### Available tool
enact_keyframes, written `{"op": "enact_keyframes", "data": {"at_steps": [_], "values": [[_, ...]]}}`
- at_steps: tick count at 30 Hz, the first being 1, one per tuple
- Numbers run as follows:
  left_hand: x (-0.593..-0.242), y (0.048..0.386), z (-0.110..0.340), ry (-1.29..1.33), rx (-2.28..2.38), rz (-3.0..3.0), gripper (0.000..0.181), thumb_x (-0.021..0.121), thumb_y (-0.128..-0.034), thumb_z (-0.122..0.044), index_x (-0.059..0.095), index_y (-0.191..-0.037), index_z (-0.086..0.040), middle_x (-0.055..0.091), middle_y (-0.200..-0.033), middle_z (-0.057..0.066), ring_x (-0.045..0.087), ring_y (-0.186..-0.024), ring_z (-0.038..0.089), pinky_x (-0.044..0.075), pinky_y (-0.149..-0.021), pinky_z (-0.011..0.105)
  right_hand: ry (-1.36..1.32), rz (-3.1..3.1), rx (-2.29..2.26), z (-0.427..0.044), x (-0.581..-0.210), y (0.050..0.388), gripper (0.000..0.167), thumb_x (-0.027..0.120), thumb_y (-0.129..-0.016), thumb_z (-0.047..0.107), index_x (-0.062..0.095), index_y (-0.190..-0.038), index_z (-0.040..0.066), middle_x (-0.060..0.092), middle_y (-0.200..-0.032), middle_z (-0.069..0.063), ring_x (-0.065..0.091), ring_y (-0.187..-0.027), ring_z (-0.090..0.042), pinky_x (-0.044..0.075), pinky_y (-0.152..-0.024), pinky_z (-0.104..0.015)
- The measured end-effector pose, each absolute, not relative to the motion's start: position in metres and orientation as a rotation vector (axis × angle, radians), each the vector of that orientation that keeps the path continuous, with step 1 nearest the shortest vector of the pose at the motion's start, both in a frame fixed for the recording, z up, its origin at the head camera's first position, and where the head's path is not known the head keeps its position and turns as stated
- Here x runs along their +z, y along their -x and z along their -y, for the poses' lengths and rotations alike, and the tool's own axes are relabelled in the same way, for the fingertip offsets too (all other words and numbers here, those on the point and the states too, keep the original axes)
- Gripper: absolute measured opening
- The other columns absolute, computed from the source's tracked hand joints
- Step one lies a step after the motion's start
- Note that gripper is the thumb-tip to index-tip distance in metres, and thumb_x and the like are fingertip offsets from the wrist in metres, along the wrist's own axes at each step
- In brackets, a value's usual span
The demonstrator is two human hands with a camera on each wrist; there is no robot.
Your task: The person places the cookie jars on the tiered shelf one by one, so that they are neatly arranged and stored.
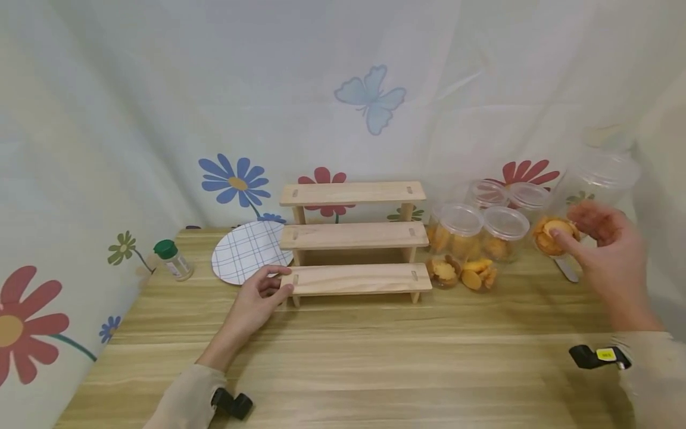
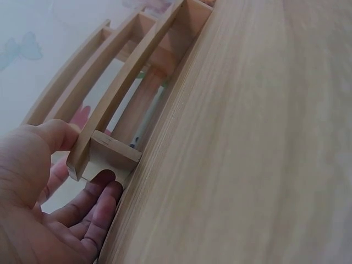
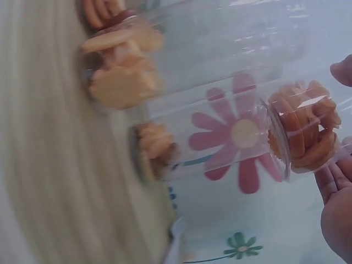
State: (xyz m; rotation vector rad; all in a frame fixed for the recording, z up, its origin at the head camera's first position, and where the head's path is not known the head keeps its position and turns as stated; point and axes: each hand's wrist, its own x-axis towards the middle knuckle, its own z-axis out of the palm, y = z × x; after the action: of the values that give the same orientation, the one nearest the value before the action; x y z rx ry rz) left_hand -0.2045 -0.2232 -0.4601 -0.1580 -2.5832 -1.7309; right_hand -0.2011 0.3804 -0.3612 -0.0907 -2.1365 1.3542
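Observation:
My left hand grips the left end of the lowest shelf of a three-tier wooden display rack; in the left wrist view its thumb lies against the shelf edge, with other fingers below. My right hand, slightly blurred, holds a clear plastic jar raised above the table at the right. Orange-brown cookies lie at the held jar's lower end. In the right wrist view the thumb and fingers sit on opposite sides of the jar with its cookies.
Several lidded clear jars of cookies stand right of the rack, at the back. A round checked mat lies left of the rack. Further left stands a small green-capped shaker. A flat pale utensil end shows beneath the right hand. A flowered curtain hangs behind.

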Motion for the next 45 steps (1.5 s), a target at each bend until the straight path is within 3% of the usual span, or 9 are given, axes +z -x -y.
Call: {"op": "enact_keyframes", "data": {"at_steps": [5,11,22,36,45], "values": [[-0.46,0.204,0.224,0.147,-1.727,2.585,0.037,0.079,-0.1069,-0.023,0.068,-0.141,-0.013,0.078,-0.115,0.015,0.07,-0.106,0.024,0.053,-0.087,0.025,0.064,2.094,1.374,-0.377,-0.33,0.206,0.053,0.089,-0.095,0.004,0.069,-0.143,0.014,0.073,-0.119,0.019,0.064,-0.106,-0.001,0.046,-0.093,-0.007],[-0.46,0.205,0.224,0.148,-1.726,2.589,0.038,0.079,-0.1068,-0.022,0.067,-0.142,-0.013,0.078,-0.114,0.014,0.07,-0.104,0.023,0.053,-0.085,0.025,0.062,2.082,1.436,-0.367,-0.3,0.214,0.058,0.09,-0.095,0.01,0.068,-0.147,0.017,0.074,-0.124,0.016,0.067,-0.112,-0.001,0.049,-0.09,-0.006],[-0.46,0.207,0.224,0.159,-1.724,2.597,0.038,0.079,-0.1066,-0.023,0.068,-0.142,-0.013,0.077,-0.114,0.014,0.07,-0.103,0.024,0.053,-0.083,0.026,-0.2,1.834,1.82,-0.323,-0.274,0.238,0.056,0.095,-0.084,-0.005,0.072,-0.134,0.005,0.079,-0.116,0.003,0.072,-0.106,-0.011,0.055,-0.09,-0.012],[-0.46,0.208,0.225,0.164,-1.708,2.598,0.038,0.08,-0.1063,-0.024,0.068,-0.141,-0.014,0.078,-0.113,0.013,0.07,-0.103,0.023,0.053,-0.082,0.028,-0.317,2.119,1.691,-0.23,-0.256,0.268,0.064,0.095,-0.092,0.02,0.065,-0.148,0.011,0.073,-0.133,0.004,0.066,-0.123,-0.017,0.053,-0.1,-0.014],[-0.461,0.206,0.225,0.167,-1.715,2.589,0.038,0.079,-0.1066,-0.024,0.068,-0.142,-0.015,0.079,-0.113,0.012,0.07,-0.103,0.023,0.053,-0.082,0.028,-0.497,2.123,1.758,-0.163,-0.25,0.291,0.065,0.092,-0.095,0.019,0.061,-0.149,0.002,0.07,-0.142,-0.013,0.067,-0.13,-0.025,0.052,-0.112,-0.027]]}}
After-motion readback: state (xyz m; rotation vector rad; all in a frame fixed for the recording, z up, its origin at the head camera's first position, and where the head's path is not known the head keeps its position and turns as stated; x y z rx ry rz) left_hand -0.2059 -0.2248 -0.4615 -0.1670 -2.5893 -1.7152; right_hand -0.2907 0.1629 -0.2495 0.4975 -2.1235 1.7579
